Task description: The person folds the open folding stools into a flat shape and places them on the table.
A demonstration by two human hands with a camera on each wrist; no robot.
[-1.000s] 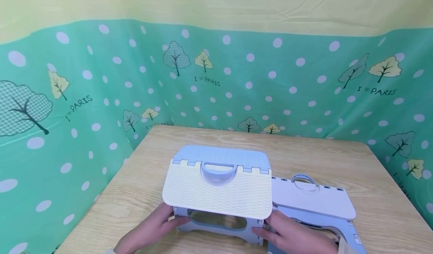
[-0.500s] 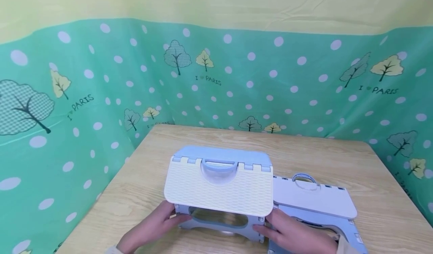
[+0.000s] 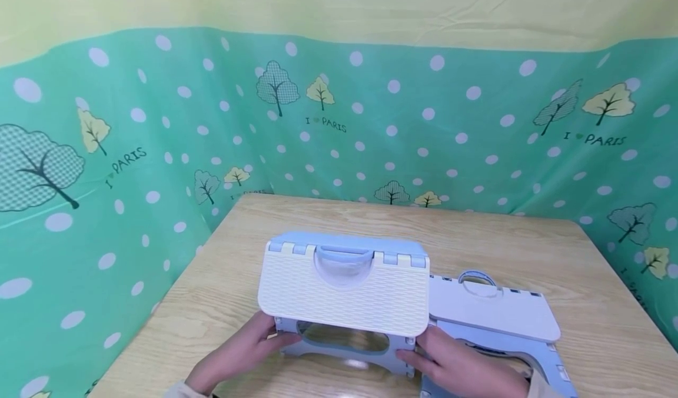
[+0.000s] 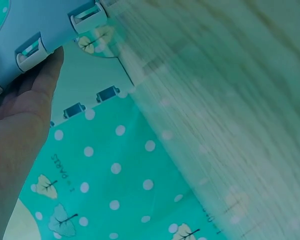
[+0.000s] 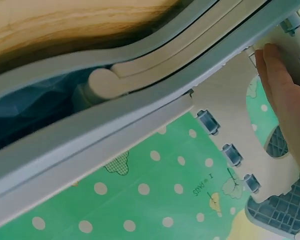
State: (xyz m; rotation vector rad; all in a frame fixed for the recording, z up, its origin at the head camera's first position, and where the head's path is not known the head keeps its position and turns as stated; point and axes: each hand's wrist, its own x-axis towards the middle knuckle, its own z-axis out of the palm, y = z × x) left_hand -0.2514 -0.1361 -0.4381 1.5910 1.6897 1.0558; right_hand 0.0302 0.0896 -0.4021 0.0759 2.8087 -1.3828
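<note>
A folding step stool [image 3: 344,304] with a white front panel, a light-blue rear panel and blue legs is in the middle of the head view. Its top bends along the hinge line, where a blue carry handle [image 3: 344,255] lies. My left hand [image 3: 251,348] grips the lower left side of the leg frame, thumb in front. On the opposite side my right hand [image 3: 458,360] holds the frame the same way. In the left wrist view the left hand [image 4: 25,120] lies against the blue leg panel. The right hand [image 5: 290,105] touches a pale leg panel in the right wrist view.
A second folding stool [image 3: 492,312], white and blue with its handle raised, stands close on the right, partly behind my right forearm. Both are on a wooden table [image 3: 212,292]. A green dotted curtain [image 3: 328,92] hangs behind and on both sides.
The held stool's blue rear panel shows as a narrower strip than before, and the white front panel faces me a little more. Both hands keep their holds.
</note>
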